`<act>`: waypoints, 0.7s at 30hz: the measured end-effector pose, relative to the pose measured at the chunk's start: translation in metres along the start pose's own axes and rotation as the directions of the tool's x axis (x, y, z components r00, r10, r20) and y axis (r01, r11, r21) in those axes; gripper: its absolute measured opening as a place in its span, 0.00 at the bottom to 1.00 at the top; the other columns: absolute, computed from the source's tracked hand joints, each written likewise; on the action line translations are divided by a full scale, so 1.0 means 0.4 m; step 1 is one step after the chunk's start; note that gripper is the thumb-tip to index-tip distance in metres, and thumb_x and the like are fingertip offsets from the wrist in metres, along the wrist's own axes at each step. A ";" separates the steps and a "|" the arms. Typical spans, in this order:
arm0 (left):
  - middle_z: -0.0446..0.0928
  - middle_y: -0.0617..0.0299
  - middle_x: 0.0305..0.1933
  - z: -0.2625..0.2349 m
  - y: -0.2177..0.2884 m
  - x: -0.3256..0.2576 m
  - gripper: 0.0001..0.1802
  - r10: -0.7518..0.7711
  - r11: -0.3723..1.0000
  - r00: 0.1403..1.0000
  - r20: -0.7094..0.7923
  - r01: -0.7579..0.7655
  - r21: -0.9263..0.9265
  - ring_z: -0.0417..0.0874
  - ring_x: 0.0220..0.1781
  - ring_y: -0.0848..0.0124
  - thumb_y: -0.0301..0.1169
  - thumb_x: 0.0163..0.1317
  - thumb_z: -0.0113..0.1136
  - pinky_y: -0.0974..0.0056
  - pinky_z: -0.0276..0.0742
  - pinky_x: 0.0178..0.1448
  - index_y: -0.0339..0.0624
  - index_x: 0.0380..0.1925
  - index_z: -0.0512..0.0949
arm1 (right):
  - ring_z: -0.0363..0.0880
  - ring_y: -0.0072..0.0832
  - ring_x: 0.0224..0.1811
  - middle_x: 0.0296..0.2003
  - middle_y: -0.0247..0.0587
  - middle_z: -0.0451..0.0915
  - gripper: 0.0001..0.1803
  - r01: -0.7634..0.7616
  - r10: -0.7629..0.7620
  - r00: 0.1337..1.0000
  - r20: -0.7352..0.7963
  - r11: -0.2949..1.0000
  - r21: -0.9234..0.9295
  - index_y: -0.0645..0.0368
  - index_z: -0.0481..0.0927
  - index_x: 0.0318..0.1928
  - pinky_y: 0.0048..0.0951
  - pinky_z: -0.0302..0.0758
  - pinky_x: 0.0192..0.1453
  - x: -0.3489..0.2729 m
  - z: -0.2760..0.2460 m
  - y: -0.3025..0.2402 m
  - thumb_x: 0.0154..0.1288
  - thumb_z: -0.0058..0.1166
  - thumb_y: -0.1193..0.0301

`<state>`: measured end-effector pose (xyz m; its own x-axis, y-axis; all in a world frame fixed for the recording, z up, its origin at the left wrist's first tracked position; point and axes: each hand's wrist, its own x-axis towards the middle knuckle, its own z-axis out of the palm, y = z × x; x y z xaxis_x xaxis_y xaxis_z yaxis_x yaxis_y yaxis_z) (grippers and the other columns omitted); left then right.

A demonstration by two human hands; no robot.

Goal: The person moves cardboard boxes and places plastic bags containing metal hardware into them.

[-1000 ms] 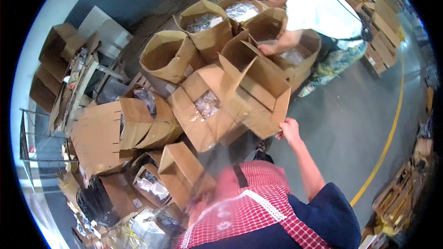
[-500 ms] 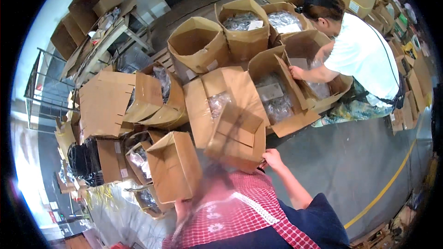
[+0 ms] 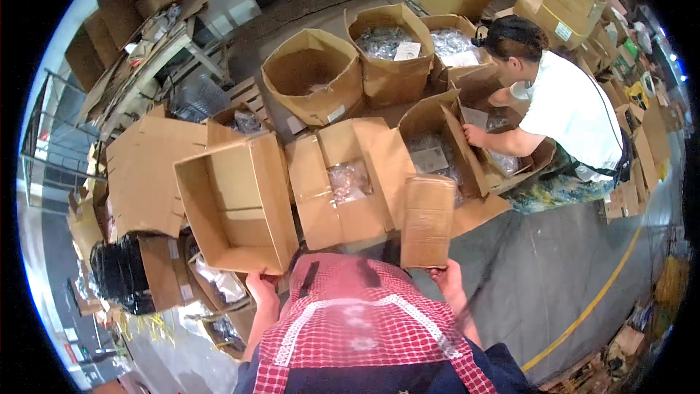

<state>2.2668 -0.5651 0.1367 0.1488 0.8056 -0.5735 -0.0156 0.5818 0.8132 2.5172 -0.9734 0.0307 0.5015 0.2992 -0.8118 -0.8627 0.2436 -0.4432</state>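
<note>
My left hand (image 3: 264,290) grips the lower edge of a large cardboard box (image 3: 271,201), whose open side shows its bare inside. My right hand (image 3: 449,282) is closed on the bottom edge of a narrower cardboard box (image 3: 426,222), held up with a flat taped face showing; its opening is hidden. Between and beyond them sits a carton with spread flaps (image 3: 310,208), with clear plastic-wrapped items (image 3: 350,181) showing in its middle.
Several tall open cartons (image 3: 397,80) stand at the back, some filled with plastic-wrapped goods. At the right a person in a white top (image 3: 576,102) leans over an open carton (image 3: 543,157). A black bundle (image 3: 120,273) lies at the left. A yellow line (image 3: 594,314) crosses the grey floor.
The larger box has moved up and left with my left hand. The narrower box has swung right and turned, hiding its inside. The two boxes are farther apart.
</note>
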 end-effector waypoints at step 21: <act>0.75 0.53 0.44 -0.014 0.350 0.461 0.24 -0.574 0.807 0.719 0.391 0.578 0.121 0.77 0.46 0.57 0.28 0.47 0.48 0.51 0.75 0.52 0.35 0.47 0.70 | 0.79 0.27 0.22 0.27 0.44 0.82 0.14 0.223 -0.235 0.905 -0.354 0.972 -0.074 0.67 0.79 0.38 0.26 0.76 0.26 -0.010 0.625 0.303 0.62 0.49 0.67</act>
<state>2.2864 -0.3345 0.1441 0.5028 0.2017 -0.8405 0.1930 0.9217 0.3366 2.4271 -0.7143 0.0752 0.6338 -0.1128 -0.7652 -0.7313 0.2350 -0.6403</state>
